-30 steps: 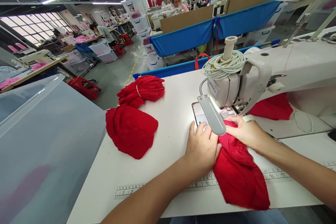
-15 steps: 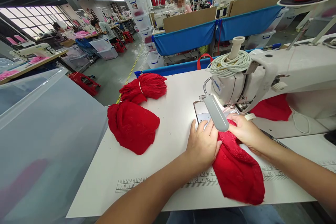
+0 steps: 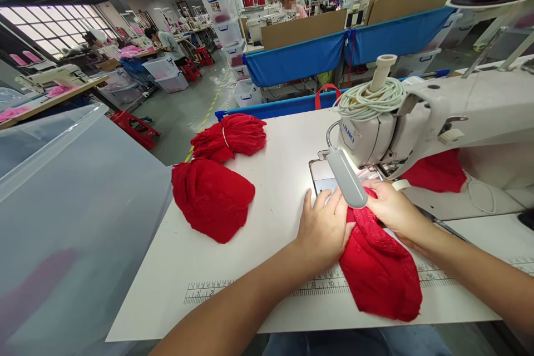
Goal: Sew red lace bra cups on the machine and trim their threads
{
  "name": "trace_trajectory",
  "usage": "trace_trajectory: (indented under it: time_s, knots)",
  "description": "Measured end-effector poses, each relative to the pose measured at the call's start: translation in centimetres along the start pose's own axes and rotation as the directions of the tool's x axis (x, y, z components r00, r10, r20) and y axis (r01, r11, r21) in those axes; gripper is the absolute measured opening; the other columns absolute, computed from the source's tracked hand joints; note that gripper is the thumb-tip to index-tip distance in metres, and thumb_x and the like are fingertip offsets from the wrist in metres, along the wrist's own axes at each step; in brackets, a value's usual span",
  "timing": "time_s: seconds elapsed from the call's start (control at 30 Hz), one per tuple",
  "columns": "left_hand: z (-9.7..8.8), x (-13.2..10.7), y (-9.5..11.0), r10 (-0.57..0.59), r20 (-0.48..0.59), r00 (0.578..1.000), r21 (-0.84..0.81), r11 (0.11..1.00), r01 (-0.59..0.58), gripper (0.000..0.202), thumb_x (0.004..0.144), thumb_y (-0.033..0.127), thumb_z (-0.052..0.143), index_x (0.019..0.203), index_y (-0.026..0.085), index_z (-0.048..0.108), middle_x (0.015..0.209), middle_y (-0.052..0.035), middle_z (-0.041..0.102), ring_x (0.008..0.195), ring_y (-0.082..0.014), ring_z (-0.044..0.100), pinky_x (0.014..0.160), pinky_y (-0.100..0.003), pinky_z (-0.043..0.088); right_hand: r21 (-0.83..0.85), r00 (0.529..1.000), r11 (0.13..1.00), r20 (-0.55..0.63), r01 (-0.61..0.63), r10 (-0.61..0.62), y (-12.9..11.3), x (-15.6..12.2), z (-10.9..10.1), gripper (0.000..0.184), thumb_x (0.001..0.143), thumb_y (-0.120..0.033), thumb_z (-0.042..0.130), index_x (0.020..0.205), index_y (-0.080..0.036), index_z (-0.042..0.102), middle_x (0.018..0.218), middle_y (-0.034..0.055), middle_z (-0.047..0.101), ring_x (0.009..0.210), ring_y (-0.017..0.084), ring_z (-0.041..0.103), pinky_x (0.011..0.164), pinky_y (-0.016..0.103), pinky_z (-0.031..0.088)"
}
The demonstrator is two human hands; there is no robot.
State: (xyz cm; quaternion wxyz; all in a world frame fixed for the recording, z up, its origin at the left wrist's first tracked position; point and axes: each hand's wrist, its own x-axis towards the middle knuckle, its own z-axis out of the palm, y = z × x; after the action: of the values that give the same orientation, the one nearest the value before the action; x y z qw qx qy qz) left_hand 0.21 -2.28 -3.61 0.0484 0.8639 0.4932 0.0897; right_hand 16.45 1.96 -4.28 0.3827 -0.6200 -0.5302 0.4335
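Note:
A piece of red fabric (image 3: pixel 381 272) with a textured, lace-like band runs from under the sewing machine head (image 3: pixel 367 136) down over the table's front edge area. My left hand (image 3: pixel 323 225) lies flat at its left side, fingers spread on the machine bed, the thumb touching the cloth. On the other side, my right hand (image 3: pixel 394 208) pinches the fabric close to the presser foot, its fingertips partly hidden. A grey lamp arm (image 3: pixel 346 178) covers the needle area and some of the left fingertips.
On the left of the white table (image 3: pixel 275 194) lie a folded red pile (image 3: pixel 212 200) and a tied red bundle (image 3: pixel 237 136). A translucent bin (image 3: pixel 83 194) stands beside the table. More red cloth (image 3: pixel 438 172) sits behind the needle. Co-workers sit at machines farther back.
The view has shifted very slightly. Both hands stay in nearly the same place on the red fabric, and the piles look unmoved.

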Motion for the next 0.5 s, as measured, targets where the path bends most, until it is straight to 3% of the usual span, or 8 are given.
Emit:
trace_trajectory:
  time_s: [0.13,0.3,0.4,0.5]
  knots:
    - [-0.2,0.0,-0.1,0.01,-0.011,1.0,0.002,1.0,-0.01,0.041,0.097,0.035,0.047,0.132,0.015,0.054,0.138,-0.0126,0.059,0.123,-0.0299,0.054,0.113,-0.06,0.035,0.045,0.995,0.997,0.074,-0.068,0.065,0.6,0.4,-0.1,0.032,0.061,-0.039,0.077,0.086,-0.02,0.071,0.09,0.0073,0.076,0.083,0.025,0.07,0.07,0.032,0.055]
    - [-0.1,0.0,-0.4,0.061,-0.05,0.997,0.059,0.997,-0.058,0.046,0.097,0.036,0.045,0.138,0.014,0.049,0.141,-0.0114,0.057,0.127,-0.0316,0.051,0.114,-0.061,0.032,0.106,0.976,0.977,0.132,-0.186,0.171,1.5,0.5,-0.1,0.04,0.061,-0.04,0.077,0.096,-0.022,0.068,0.081,0.0049,0.075,0.069,0.024,0.07,0.06,0.033,0.056]
    - [-0.1,0.0,-0.6,0.082,-0.061,0.995,0.092,0.993,-0.076,0.046,0.097,0.037,0.044,0.138,0.015,0.05,0.139,-0.0109,0.059,0.127,-0.0327,0.051,0.113,-0.064,0.03,0.143,0.968,0.965,0.152,-0.22,0.199,1.2,0.2,-0.2,0.038,0.059,-0.037,0.079,0.091,-0.021,0.068,0.075,0.0026,0.074,0.065,0.021,0.069,0.059,0.031,0.055]
    - [-0.1,0.0,-0.8,0.089,-0.069,0.994,0.094,0.992,-0.082,0.043,0.098,0.036,0.042,0.136,0.017,0.052,0.138,-0.0104,0.06,0.126,-0.033,0.052,0.113,-0.066,0.029,0.165,0.958,0.951,0.167,-0.262,0.235,0.2,-0.3,-0.5,0.031,0.059,-0.037,0.08,0.081,-0.021,0.067,0.061,-0.0006,0.068,0.054,0.017,0.063,0.048,0.025,0.048]
